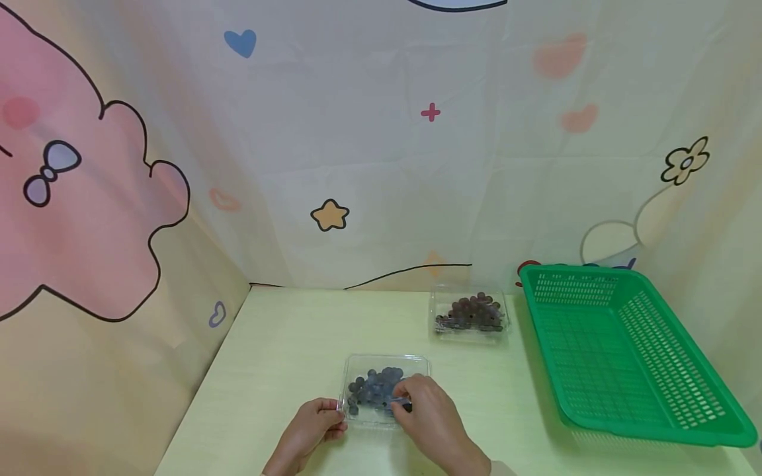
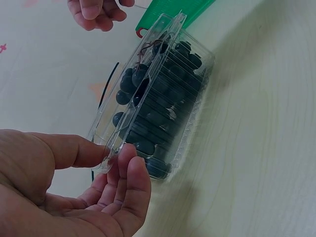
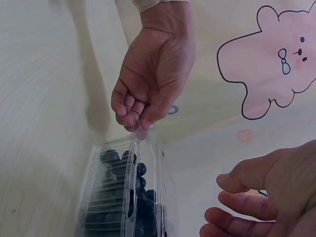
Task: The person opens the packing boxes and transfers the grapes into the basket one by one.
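Observation:
A clear plastic box (image 1: 381, 360) of dark grapes (image 2: 163, 98) stands on the table with its lid down. Through the lid, a brown stem (image 2: 148, 47) shows among the fruit. At the box's left front corner, my left hand (image 1: 311, 426) pinches the rim between thumb and fingers, as the right wrist view also shows. My right hand (image 1: 430, 413) hovers over the box's right side, its fingers loosely bent. Nothing shows between those fingers in the left wrist view, and a gap separates them from the lid there.
A second clear box (image 1: 440, 297) with reddish-dark grapes (image 1: 473, 312) stands farther back on the pale table (image 1: 268, 344). To the right lies a large green plastic basket (image 1: 595, 350) with slotted walls. A printed cloth (image 1: 381, 165) hangs behind and along the sides.

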